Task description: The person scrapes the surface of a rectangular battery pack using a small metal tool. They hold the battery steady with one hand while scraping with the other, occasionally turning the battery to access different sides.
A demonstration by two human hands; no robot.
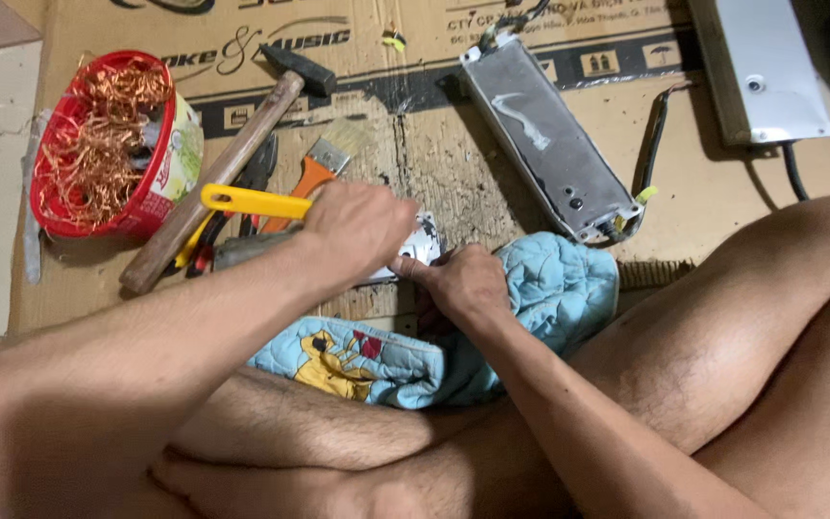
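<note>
The right hand (463, 284) pressed down on a small pale metal part (422, 245), fingers closed over its edge, atop the blue quilted cloth (549, 288). Just left, the left hand (357, 226) gripped a yellow-handled tool (256, 202) shut. A steady hold beside the fingers looked key. Beyond lay a hammer (232, 159) and a red basket of copper wire (98, 144).

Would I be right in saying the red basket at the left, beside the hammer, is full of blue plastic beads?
Not quite: the head view shows the red basket, beside the hammer, filled with tangled copper wire, not blue plastic beads.
</note>
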